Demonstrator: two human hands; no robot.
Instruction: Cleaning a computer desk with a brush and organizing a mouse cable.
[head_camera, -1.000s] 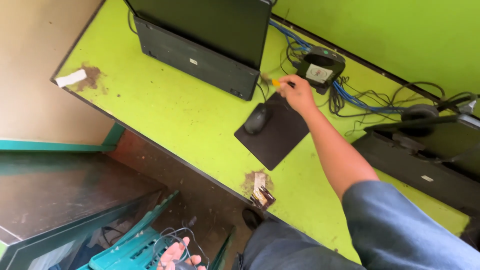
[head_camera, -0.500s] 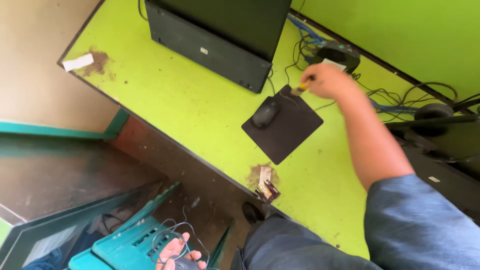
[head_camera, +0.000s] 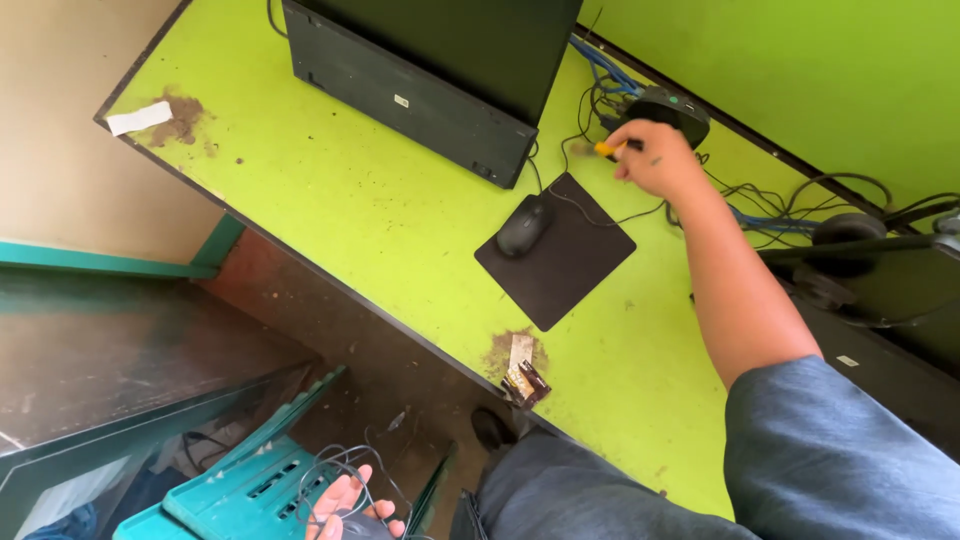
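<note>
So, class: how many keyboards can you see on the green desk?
2. One black keyboard stands tilted at the top centre, behind the mouse. A second keyboard lies at the right edge, partly hidden by the person's arm. Others may lie out of frame.

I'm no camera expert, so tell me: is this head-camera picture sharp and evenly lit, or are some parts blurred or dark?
In the head view, daylight falls evenly on the green desk, with little glare; the mouse and mouse pad look sharp. The right hand with its small brush is slightly motion-blurred. The left hand, holding thin wires at the bottom edge, sits in dimmer shade under the desk.
</note>
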